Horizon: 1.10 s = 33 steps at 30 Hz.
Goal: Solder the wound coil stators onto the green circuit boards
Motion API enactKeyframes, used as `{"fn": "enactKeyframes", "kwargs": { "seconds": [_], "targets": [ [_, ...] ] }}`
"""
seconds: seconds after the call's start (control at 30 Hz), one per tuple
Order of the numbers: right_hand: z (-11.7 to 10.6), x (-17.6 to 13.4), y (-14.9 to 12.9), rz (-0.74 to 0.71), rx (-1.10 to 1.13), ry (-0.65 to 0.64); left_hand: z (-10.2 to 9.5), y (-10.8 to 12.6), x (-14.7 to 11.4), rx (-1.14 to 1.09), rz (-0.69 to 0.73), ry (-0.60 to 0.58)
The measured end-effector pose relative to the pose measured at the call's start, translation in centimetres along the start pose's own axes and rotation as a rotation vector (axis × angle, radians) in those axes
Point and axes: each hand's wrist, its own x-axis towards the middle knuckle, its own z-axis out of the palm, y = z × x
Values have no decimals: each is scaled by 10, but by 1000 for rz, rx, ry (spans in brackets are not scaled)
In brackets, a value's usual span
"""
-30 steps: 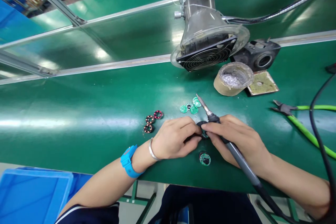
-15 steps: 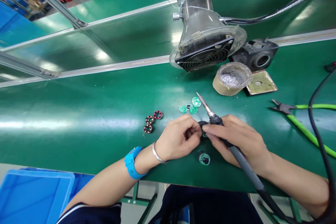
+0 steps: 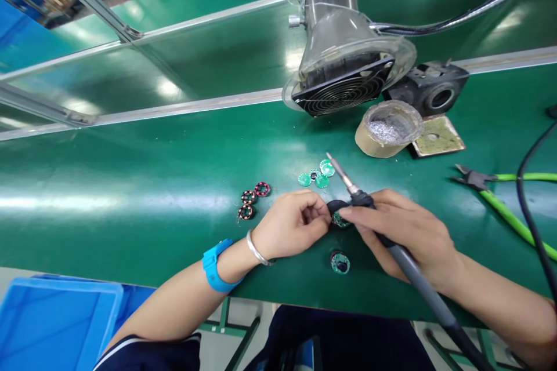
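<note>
My right hand (image 3: 404,232) is closed around a soldering iron (image 3: 404,264), whose bare metal tip points up and away over the bench. My left hand (image 3: 298,223) is closed in a pinch at the edge of a small round green circuit board (image 3: 340,219). A black curved piece (image 3: 336,205) shows just above that board; how the two join is hidden by my fingers. My right fingertips are at the board's other side. Nearer me lies another round board with a black centre (image 3: 340,263). Beyond my hands are several green discs (image 3: 321,180).
Several copper-wound rings (image 3: 248,212) lie left of my hands. Cutters with green handles (image 3: 476,178) are at right. Behind stand a round tub of solder bits (image 3: 385,130), a sponge tray (image 3: 439,136), a dark iron holder (image 3: 435,90) and a low-hanging fume extractor (image 3: 343,90).
My right hand and the soldering iron have shifted slightly right, and my left hand slightly left. More of the round circuit board and the black piece shows between them.
</note>
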Motion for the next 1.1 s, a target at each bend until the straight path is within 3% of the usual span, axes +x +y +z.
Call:
{"fn": "enactKeyframes", "kwargs": {
  "seconds": [0.2,0.37,1.1],
  "targets": [
    [-24,4,-13,91,-5,86,0,1,2,-16,-51,-20],
    [-35,2,-22,181,41,-17,0,0,2,-3,-37,-12],
    [-30,4,-25,205,59,17,-1,1,3,28,-32,-31]
  ]
}}
